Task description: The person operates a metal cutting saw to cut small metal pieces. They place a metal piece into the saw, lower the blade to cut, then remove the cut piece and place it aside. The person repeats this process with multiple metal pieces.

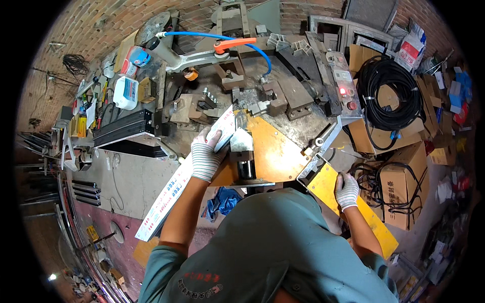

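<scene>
My left hand (206, 155), in a striped knit glove, is closed around a long straight profile (169, 199) wrapped in white printed film. Its far end reaches up to the metal blocks at the machine's middle; the other end slants down to the lower left. On the right, my gloved right hand (346, 191) grips the edge of a yellow support arm (376, 226), its fingers partly hidden. Between my hands lies the machine's yellow table plate (278, 151), with a shiny metal block over a black cylinder (246, 169) at its left.
Beyond the plate are an orange clamp lever (235, 44) and a blue air hose (268, 63). A control box (345, 86) with a lit red light stands right, near coiled black hose (391, 96) and cardboard boxes (404, 184). Black profiles (124, 126) and a white jug (126, 93) stand left.
</scene>
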### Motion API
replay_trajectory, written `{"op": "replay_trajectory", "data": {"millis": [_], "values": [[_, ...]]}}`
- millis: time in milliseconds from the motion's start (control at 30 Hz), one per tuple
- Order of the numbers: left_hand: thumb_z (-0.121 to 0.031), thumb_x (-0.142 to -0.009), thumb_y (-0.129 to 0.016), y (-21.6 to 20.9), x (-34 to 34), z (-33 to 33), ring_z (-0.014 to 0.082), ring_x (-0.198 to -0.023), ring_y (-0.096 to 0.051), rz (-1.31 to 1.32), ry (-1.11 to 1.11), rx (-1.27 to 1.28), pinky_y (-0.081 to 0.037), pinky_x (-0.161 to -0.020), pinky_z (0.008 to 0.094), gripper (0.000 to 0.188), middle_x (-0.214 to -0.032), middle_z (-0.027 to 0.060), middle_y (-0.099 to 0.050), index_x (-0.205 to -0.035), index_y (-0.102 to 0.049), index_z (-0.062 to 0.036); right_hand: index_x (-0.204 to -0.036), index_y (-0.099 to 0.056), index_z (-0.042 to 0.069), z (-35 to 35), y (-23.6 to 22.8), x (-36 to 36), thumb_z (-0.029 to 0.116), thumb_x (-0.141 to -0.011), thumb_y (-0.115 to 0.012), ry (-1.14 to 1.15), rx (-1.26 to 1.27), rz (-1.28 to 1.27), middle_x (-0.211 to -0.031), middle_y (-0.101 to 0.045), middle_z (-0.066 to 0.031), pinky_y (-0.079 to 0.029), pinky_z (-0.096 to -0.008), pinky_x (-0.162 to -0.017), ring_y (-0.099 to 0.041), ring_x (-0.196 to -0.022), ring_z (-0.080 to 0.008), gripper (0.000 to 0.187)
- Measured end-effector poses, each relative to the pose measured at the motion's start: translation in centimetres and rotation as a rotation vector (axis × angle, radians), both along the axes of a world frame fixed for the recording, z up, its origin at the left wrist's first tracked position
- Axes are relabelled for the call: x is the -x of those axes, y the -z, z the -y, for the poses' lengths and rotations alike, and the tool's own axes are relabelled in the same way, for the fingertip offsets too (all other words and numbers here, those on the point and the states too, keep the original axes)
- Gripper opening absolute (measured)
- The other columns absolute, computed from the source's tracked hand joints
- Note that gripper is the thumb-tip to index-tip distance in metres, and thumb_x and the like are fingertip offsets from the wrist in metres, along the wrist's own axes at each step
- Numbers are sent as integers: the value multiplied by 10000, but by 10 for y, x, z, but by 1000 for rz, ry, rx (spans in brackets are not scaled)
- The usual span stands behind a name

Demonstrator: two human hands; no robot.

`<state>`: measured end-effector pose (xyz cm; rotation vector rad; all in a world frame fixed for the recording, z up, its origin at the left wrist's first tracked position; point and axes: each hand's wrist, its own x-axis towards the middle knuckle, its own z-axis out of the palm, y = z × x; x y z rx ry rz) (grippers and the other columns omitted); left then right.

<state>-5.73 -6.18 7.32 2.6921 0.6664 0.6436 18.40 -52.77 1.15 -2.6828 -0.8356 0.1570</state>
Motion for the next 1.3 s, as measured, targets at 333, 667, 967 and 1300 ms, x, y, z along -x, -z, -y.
{"op": "replay_trajectory", "data": {"millis": [333,667,967,1300], "values": [[-221,-657,-889,9,-12,-7,455,-1132,-596,-82,-31,-72,-506,-960,521,636,-1327,237,-599,-1259,-685,-184,-1029,-710,47,-7,-9,0,215,-994,-534,11,24,-36,-967,-684,-219,-506,-508,-858,-642,-932,-428,246],[-221,-691,-861,2,-23,-3,428,-1177,-585,-200,-112,4,-482,-1031,487,655,-1335,223,-591,-1316,-672,-159,-1045,-717,51,-3,-2,0,202,-988,-567,9,-11,8,-966,-691,-211,-503,-498,-864,-651,-934,-419,221],[-346,-688,-889,-31,18,3,454,-1169,-587,-414,-190,72,-486,-1022,476,913,-1276,296,-590,-1456,-512,-29,-1060,-729,51,-4,-9,-1,236,-979,-561,40,52,-52,-967,-700,-221,-506,-515,-879,-656,-935,-425,263],[-398,-678,-890,-29,31,6,434,-1006,-610,-498,-292,157,-510,-910,496,1036,-1066,264,-617,-1555,-421,-107,-1394,-543,48,-64,13,-108,262,-925,-669,20,-83,66,-1429,-536,-193,-399,-464,-1119,-509,-1300,-376,530]]}}
